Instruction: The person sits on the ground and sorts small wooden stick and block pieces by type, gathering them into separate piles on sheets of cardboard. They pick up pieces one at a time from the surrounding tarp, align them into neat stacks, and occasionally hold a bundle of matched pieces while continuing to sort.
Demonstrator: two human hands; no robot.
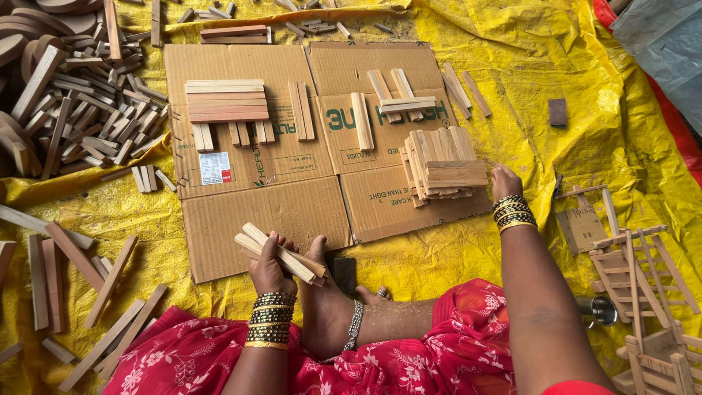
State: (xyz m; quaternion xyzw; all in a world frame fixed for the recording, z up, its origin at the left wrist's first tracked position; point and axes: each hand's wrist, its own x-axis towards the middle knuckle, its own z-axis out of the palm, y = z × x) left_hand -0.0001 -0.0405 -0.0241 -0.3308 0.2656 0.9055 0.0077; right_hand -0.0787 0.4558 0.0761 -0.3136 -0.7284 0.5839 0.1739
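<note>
Two hands with wood sticks over a flat cardboard on a yellow sheet.

Head view: the left hand is clenched around a bundle of sticks near the front edge of the cardboard. The long axis of the bundle runs from upper left to lower right, and its ends stick out on both sides of the fist. The right hand rests against the right side of a stack of short pieces at the right part of the cardboard; the fingers are mostly hidden behind the stack, so I cannot tell how far they are open. The top pieces of the stack lie nearly left to right. Bare cardboard is free between bundle and stack. A foot lies just beside the left hand. A heap of sticks is far left, and small wooden frames are far right.
</note>
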